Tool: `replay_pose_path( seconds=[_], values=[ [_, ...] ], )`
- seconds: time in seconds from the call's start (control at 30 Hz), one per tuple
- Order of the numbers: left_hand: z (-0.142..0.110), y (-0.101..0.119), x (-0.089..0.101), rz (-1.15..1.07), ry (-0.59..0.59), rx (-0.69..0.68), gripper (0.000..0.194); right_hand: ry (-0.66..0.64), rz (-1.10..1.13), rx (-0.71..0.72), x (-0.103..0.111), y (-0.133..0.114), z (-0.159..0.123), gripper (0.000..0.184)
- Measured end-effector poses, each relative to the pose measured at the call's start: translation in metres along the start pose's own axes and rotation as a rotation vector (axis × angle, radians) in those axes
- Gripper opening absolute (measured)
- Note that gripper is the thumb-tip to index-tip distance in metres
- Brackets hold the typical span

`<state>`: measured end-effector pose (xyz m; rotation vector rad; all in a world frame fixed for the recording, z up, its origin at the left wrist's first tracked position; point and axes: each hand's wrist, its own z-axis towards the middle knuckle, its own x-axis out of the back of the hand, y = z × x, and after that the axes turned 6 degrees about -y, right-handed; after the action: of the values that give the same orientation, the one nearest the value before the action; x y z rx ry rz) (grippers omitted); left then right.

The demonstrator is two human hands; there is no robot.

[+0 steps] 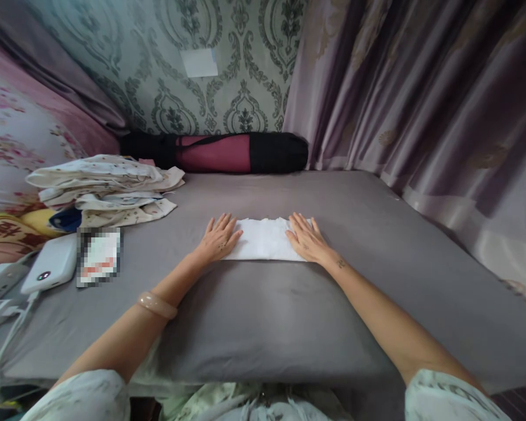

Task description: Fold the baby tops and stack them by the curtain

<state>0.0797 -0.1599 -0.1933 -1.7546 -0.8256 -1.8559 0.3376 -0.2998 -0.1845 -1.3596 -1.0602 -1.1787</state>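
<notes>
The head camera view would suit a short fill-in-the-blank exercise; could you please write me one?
The left hand and the right hand rest on a folded cloth coloured ____.
The bracelet is on the person's ____ forearm.
The long bag has a dark red middle and ____ ends.
Missing words: white; left; black.

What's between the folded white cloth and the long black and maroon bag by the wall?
Only a bare stretch of grey sheet lies between the folded white cloth and the black and maroon bag, in the head view.
</notes>
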Motion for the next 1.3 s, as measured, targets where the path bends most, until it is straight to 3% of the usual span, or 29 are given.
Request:
replay_pose_path(
  seconds=[0.13,0.23,0.4,0.53,0.63,0.77,0.97,1.17,1.3],
  values=[
    [-0.001,-0.013,-0.010,-0.081,-0.060,0.024,0.068,-0.038,0.010,-0.046,-0.011,0.009,-0.003,0.068],
    [0.000,-0.016,-0.015,-0.113,-0.040,0.024,0.067,-0.049,0.016,-0.047,-0.016,0.011,-0.002,0.068],
    [-0.003,-0.013,-0.014,-0.133,-0.009,0.026,0.066,-0.091,0.008,-0.050,-0.008,0.011,-0.001,0.067],
    [-0.009,-0.011,-0.009,-0.182,0.069,0.029,0.061,-0.067,-0.002,-0.028,0.005,-0.003,0.000,0.063],
    [-0.014,-0.010,-0.005,-0.220,0.136,-0.014,0.055,-0.064,0.019,0.093,0.011,-0.023,0.003,0.061],
    [-0.015,-0.010,-0.007,-0.213,0.122,-0.075,0.053,-0.096,0.052,0.237,0.006,-0.044,0.009,0.060],
    [-0.013,-0.012,-0.011,-0.221,0.101,-0.078,0.055,-0.097,0.045,0.226,-0.005,-0.046,0.012,0.059],
    [-0.013,-0.013,-0.012,-0.272,0.116,-0.066,0.052,-0.151,0.034,0.212,0.006,-0.050,0.014,0.058],
    [-0.012,-0.012,-0.008,-0.302,0.132,-0.036,0.049,-0.080,0.028,0.214,0.008,-0.066,0.018,0.055]
  ],
)
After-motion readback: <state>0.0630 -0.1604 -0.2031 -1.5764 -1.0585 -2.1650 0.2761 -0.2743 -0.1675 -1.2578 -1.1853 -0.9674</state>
